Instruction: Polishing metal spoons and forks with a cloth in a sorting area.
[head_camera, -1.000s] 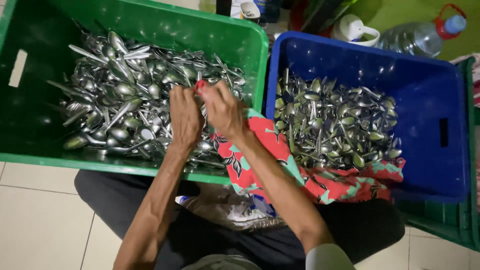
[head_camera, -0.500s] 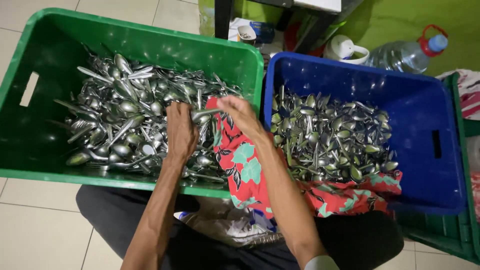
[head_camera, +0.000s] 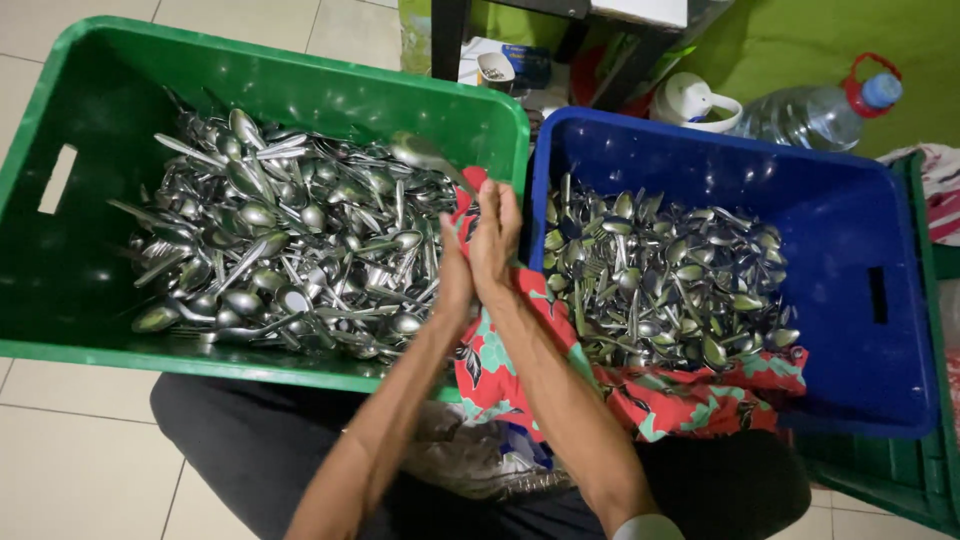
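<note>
My left hand (head_camera: 453, 272) and my right hand (head_camera: 496, 235) are pressed palm to palm over the gap between two crates. A metal spoon (head_camera: 422, 151) sticks up and to the left from between them, its handle wrapped in a red floral cloth (head_camera: 497, 352) that both palms clamp. The cloth trails down over the crate rims onto my lap. To the left, a green crate (head_camera: 300, 75) holds a heap of spoons (head_camera: 280, 235). To the right, a blue crate (head_camera: 860, 200) holds another heap of spoons (head_camera: 665, 270).
Behind the crates stand a clear water bottle with a red cap ring (head_camera: 815, 108), a white cup (head_camera: 695, 100) and dark table legs (head_camera: 445, 35). A crumpled plastic bag (head_camera: 470, 450) lies on my lap. Another green crate (head_camera: 920, 470) sits at the right edge; pale floor tiles (head_camera: 70, 440) are at left.
My left hand has left the green crate's heap and come against my right hand. The spoon now points up out of the joined palms, with the cloth around its handle.
</note>
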